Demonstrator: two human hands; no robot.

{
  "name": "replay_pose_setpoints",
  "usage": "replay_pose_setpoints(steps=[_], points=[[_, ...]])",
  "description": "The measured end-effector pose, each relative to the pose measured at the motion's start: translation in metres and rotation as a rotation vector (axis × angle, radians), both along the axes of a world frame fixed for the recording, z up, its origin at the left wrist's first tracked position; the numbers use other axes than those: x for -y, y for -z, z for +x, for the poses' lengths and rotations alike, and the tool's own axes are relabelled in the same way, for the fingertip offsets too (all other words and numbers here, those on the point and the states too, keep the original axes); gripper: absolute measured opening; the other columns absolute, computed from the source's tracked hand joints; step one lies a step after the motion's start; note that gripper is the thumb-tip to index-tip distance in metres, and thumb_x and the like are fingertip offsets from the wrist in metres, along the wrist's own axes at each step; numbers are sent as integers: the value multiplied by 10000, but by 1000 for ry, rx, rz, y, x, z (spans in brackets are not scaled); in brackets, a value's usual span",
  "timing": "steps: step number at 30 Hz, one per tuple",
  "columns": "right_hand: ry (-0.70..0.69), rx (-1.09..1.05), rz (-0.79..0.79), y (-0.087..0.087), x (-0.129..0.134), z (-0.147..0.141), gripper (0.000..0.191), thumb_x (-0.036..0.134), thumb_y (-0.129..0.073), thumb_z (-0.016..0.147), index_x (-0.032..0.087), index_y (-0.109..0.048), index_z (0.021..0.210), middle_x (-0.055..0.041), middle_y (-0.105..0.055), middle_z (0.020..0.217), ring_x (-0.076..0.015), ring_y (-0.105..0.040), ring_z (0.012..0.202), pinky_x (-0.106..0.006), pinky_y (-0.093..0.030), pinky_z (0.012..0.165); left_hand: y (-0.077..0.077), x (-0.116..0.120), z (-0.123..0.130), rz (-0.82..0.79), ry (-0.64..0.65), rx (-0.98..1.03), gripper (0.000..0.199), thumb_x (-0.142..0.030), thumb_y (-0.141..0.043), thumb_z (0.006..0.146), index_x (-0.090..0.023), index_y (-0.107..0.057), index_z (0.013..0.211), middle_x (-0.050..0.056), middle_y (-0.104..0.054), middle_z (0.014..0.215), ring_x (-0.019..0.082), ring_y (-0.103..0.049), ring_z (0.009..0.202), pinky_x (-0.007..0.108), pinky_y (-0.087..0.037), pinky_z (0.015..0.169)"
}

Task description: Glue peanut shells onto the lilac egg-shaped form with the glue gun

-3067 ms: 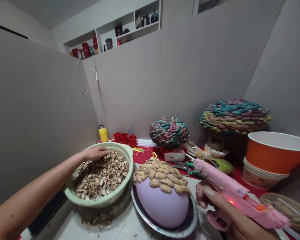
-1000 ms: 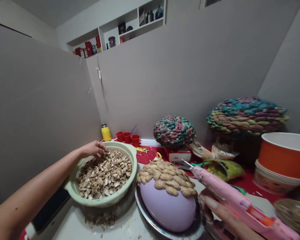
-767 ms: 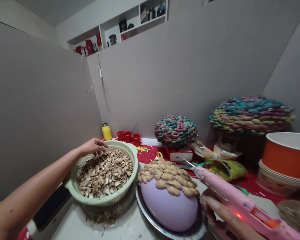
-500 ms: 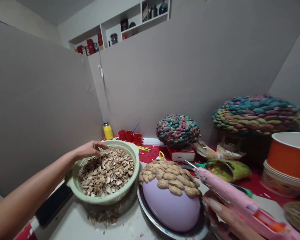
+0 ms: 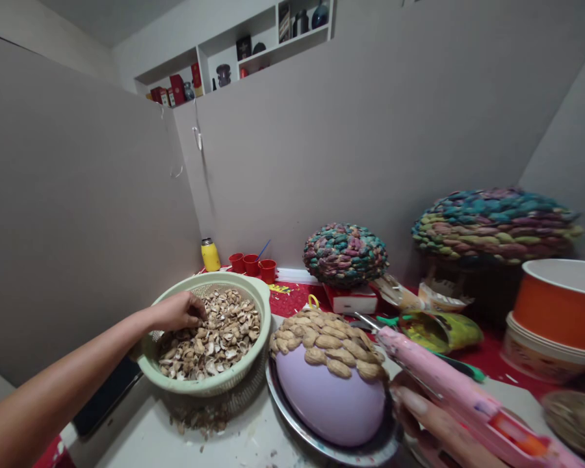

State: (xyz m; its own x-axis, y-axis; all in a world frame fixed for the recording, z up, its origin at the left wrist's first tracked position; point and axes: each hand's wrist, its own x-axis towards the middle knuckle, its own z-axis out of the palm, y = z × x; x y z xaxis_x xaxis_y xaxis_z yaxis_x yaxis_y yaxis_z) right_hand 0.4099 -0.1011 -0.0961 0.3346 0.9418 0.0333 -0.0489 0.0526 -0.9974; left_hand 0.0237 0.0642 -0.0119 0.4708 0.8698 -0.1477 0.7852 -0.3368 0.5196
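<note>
My left hand is in the pale green colander, at the left side of the heap of peanut shells. Its fingers curl down against the shells, and what lies between them is hidden. At the lower right, my right hand grips a pink hot glue gun, its metal nozzle pointing up and left. Left of that hand, a lilac balloon rests in a round metal dish. Rows of peanut shells cover the balloon's upper part.
A painted peanut-shell ball sits on a red and white box behind the balloon. At right are a larger coloured shell piece, an orange tub and a crumpled yellow-green bag. Red cups and a yellow bottle stand behind the colander.
My left hand has gone from hovering with fingers stretched at the colander's back edge down into the shells, its fingers now curled. My right hand still holds the glue gun.
</note>
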Motion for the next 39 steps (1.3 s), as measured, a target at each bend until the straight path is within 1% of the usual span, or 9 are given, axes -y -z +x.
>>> replay_pose_setpoints(steps=[3, 7, 14, 21, 23, 25, 27, 31, 39], points=[[-65, -20, -93, 1, -3, 8, 650, 375, -808, 558, 308, -693, 1194, -43, -774, 816, -274, -702, 543, -250, -523, 311, -2, -2, -2, -19, -12, 49, 163, -294, -682, 687, -181, -727, 795, -6, -700, 693, 153, -574, 642, 243, -427, 626], [-10, -2, -77, 2, -4, 9, 648, 371, -802, 539, 299, -707, 1176, -55, -764, 767, -298, -704, 564, -276, -525, 308, -7, 0, -7, -71, -25, 125, 252, -401, -684, 713, -169, -696, 811, -3, -681, 686, 149, -570, 622, 254, -443, 619], [-34, 1, -91, -1, 0, 4, 663, 374, -808, 520, 304, -707, 1172, -58, -770, 859, -335, -719, 679, -310, -585, 386, -7, -1, -12, -39, -85, 202, 282, -375, -664, 702, -163, -681, 887, 31, -707, 767, 167, -601, 685, 271, -467, 656], [-50, 10, -64, -1, 3, 2, 758, 344, -822, 509, 336, -649, 1247, -40, -769, 919, -329, -719, 709, -322, -607, 437, 0, 20, 14, 46, -10, 127, 310, -431, -541, 837, -170, -708, 815, 46, -725, 764, 207, -631, 729, 295, -468, 679], [-49, 8, -64, 0, 1, 3, 761, 368, -824, 507, 307, -655, 1247, -59, -771, 861, -321, -712, 648, -309, -581, 382, -2, 34, 27, 49, 76, 93, 282, -429, -626, 793, -210, -728, 938, 57, -744, 978, 248, -643, 919, 327, -470, 817], [-53, 2, -72, 0, -2, 4, 769, 385, -825, 499, 288, -660, 1244, -64, -770, 829, -320, -710, 629, -302, -570, 361, -3, 47, 38, 61, 169, 62, 418, -376, -762, 674, -272, -712, 1076, 47, -651, 1272, 286, -547, 1176, 357, -382, 1003], [-74, -1, -89, 0, -4, 5, 784, 384, -830, 500, 285, -651, 1257, -64, -770, 842, -321, -713, 641, -299, -570, 364, -2, 52, 44, 67, 217, 32, 547, -286, -812, 596, -299, -697, 1130, 48, -561, 1397, 309, -473, 1274, 380, -312, 1071], [-88, 9, -85, 1, -3, 6, 772, 374, -835, 523, 326, -636, 1268, -54, -767, 946, -304, -715, 669, -282, -568, 377, 2, 39, 37, 108, 158, 15, 404, -199, -732, 645, -256, -732, 1046, 76, -673, 1229, 304, -576, 1133, 388, -374, 1000], [-38, -17, -55, 10, 0, 2, 728, 363, -828, 545, 303, -652, 1248, -52, -771, 947, -326, -726, 771, -300, -616, 479, -1, 3, -4, 98, -151, 158, 257, -360, -652, 730, -164, -681, 892, 31, -714, 757, 195, -626, 699, 285, -470, 650]])
